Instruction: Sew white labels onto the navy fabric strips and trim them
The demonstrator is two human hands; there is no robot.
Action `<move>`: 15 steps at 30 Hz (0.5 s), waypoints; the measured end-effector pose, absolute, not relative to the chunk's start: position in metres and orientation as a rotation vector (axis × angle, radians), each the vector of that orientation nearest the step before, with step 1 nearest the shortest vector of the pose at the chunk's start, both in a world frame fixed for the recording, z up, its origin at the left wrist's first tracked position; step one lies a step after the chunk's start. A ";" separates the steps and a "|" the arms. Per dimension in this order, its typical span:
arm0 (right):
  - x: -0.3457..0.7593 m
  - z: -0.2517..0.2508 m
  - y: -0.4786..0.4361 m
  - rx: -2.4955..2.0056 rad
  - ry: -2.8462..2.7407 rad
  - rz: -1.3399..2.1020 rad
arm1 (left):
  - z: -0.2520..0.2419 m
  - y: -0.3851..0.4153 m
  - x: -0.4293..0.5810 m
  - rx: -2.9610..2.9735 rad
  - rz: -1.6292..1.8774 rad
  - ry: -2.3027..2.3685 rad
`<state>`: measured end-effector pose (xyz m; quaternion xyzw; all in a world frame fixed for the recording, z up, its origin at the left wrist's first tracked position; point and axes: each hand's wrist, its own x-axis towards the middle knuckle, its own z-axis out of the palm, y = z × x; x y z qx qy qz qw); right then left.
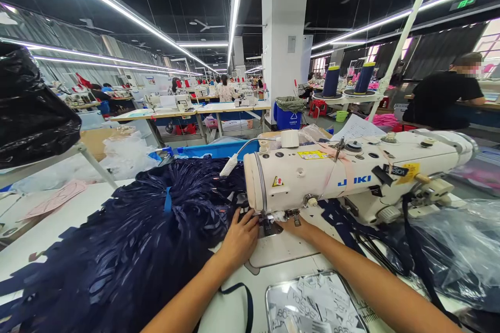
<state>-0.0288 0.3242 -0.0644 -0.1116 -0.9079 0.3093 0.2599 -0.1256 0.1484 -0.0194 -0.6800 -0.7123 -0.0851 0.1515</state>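
Bare forearms stretched away from the camera: left hand (240, 239) lay flat, unclenched, fingertips on heaped navy fabric strips (136, 250) at near left. Right hand (299, 226) sat half hidden under the white Juki sewing machine (351, 177), its grip unreadable. White worktable (58, 218) carried everything, and ceiling strip lights (117, 7) ran far overhead.

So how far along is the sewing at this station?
Done: a few navy strips lie behind the sewing machine, sewn or not unclear. In hand: left hand and right hand sit at the presser foot. Left: the big navy bundle, tied with a blue band.
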 end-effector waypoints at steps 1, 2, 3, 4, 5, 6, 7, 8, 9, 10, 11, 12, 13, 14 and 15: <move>-0.025 -0.064 0.325 -0.287 -2.494 0.807 | -0.021 0.148 -0.124 -1.894 -0.198 -2.019; -0.020 -0.063 0.326 -0.269 -2.535 0.767 | -0.022 0.148 -0.122 -1.845 -0.146 -2.003; -0.014 -0.061 0.327 -0.249 -2.575 0.736 | -0.022 0.148 -0.121 -1.807 -0.096 -1.999; -0.008 -0.059 0.327 -0.221 -2.608 0.685 | -0.021 0.148 -0.121 -1.781 -0.053 -2.008; -0.003 -0.057 0.327 -0.183 -2.636 0.611 | -0.020 0.149 -0.121 -1.768 -0.018 -2.025; 0.001 -0.054 0.326 -0.137 -2.658 0.525 | -0.018 0.150 -0.121 -1.769 0.011 -2.046; 0.004 -0.052 0.325 -0.089 -2.673 0.438 | -0.015 0.152 -0.122 -1.781 0.033 -2.067; 0.005 -0.049 0.324 -0.046 -2.679 0.358 | -0.012 0.154 -0.123 -1.795 0.051 -2.087; 0.005 -0.048 0.322 -0.013 -2.681 0.299 | -0.010 0.155 -0.125 -1.809 0.066 -2.109; 0.004 -0.046 0.321 0.008 -2.681 0.268 | -0.007 0.157 -0.126 -1.825 0.079 -2.129; 0.003 -0.045 0.320 0.020 -2.683 0.267 | -0.005 0.159 -0.128 -1.838 0.090 -2.149; 0.002 -0.044 0.320 0.034 -2.687 0.257 | -0.004 0.161 -0.129 -1.846 0.098 -2.166; 0.002 -0.043 0.320 0.047 -2.689 0.247 | -0.003 0.162 -0.130 -1.848 0.104 -2.181; 0.002 -0.042 0.320 0.055 -2.689 0.237 | -0.003 0.163 -0.131 -1.847 0.108 -2.192; 0.002 -0.042 0.320 0.059 -2.688 0.224 | -0.003 0.164 -0.131 -1.845 0.110 -2.199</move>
